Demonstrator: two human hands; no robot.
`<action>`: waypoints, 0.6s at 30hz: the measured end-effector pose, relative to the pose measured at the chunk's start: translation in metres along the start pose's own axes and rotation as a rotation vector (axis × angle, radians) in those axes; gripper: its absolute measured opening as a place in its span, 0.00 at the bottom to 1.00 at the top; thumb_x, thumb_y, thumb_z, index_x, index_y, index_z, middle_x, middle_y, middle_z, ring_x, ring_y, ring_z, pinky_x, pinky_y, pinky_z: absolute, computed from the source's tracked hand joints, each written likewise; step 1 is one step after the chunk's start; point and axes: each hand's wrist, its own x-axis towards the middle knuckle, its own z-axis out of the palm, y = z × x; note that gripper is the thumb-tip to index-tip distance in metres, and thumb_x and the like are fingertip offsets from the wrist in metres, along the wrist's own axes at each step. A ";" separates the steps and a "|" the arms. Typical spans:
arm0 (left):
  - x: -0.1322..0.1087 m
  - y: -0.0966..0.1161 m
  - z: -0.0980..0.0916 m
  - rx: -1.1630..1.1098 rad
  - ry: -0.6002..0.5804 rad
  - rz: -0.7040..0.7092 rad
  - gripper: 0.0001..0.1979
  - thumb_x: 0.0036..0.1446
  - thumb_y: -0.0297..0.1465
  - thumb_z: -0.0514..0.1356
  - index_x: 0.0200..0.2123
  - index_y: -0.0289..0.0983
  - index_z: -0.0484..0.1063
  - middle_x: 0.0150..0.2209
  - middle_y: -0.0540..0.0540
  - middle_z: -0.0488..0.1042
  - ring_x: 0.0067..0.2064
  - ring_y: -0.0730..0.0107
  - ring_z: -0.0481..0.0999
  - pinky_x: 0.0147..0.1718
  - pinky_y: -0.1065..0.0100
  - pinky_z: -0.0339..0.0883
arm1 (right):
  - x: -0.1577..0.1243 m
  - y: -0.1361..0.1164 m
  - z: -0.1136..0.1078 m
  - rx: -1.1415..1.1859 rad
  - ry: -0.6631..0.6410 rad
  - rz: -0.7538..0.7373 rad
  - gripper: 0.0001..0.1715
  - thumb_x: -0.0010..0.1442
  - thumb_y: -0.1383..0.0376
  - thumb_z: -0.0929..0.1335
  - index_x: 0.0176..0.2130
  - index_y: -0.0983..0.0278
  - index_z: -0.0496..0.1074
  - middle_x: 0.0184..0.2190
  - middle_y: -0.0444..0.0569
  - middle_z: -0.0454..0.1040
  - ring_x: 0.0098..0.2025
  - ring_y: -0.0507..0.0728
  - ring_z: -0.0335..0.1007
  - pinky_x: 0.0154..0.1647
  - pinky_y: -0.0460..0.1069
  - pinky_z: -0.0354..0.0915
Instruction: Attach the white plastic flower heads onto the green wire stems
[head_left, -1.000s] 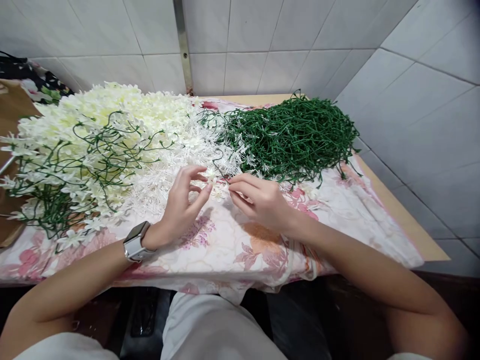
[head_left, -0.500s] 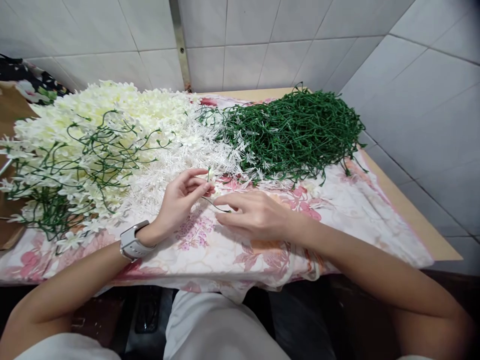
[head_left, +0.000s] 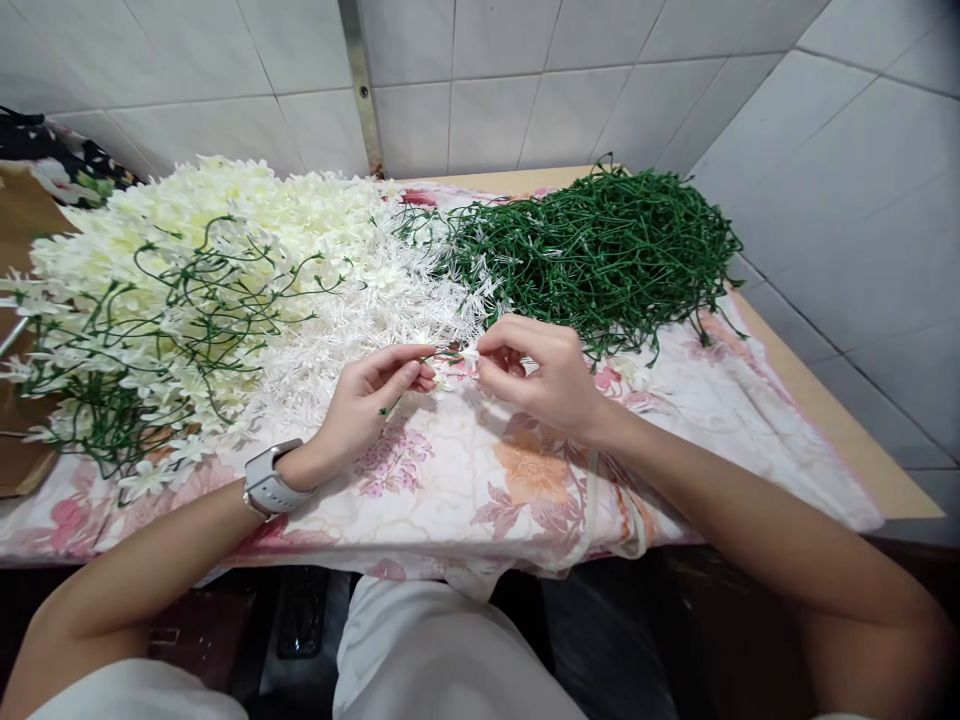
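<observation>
Higher than before, the right hand [head_left: 541, 374] is pinching a white flower [head_left: 469, 354] (seemingly, being tiny), while the left hand [head_left: 369, 397] is gripping a green stem [head_left: 448, 354], probably for steadiness.

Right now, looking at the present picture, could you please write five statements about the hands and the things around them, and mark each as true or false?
1. The left hand has a thin green stem in its grip. True.
2. The right hand is far from any flower. False: its fingertips are at a small white flower.
3. The large green pile lies to the right of the white flower heap. True.
4. The watch is on the right wrist. False: it is on the left one.
5. The cloth has a floral pattern. True.
</observation>
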 end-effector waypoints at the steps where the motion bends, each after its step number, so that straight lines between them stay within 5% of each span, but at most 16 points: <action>1: 0.000 0.000 0.000 -0.018 0.003 -0.002 0.10 0.58 0.31 0.61 0.43 0.39 0.76 0.33 0.48 0.77 0.35 0.76 0.76 0.37 0.76 0.71 | 0.000 0.000 0.000 0.001 -0.002 0.003 0.06 0.54 0.74 0.65 0.27 0.66 0.68 0.23 0.44 0.67 0.24 0.47 0.59 0.26 0.45 0.57; 18: -0.001 0.001 0.002 -0.080 -0.002 -0.027 0.10 0.57 0.31 0.62 0.42 0.38 0.76 0.33 0.48 0.76 0.34 0.76 0.75 0.37 0.75 0.70 | -0.002 -0.001 0.002 0.026 -0.034 -0.022 0.06 0.53 0.75 0.65 0.27 0.67 0.69 0.23 0.44 0.67 0.24 0.47 0.58 0.25 0.44 0.57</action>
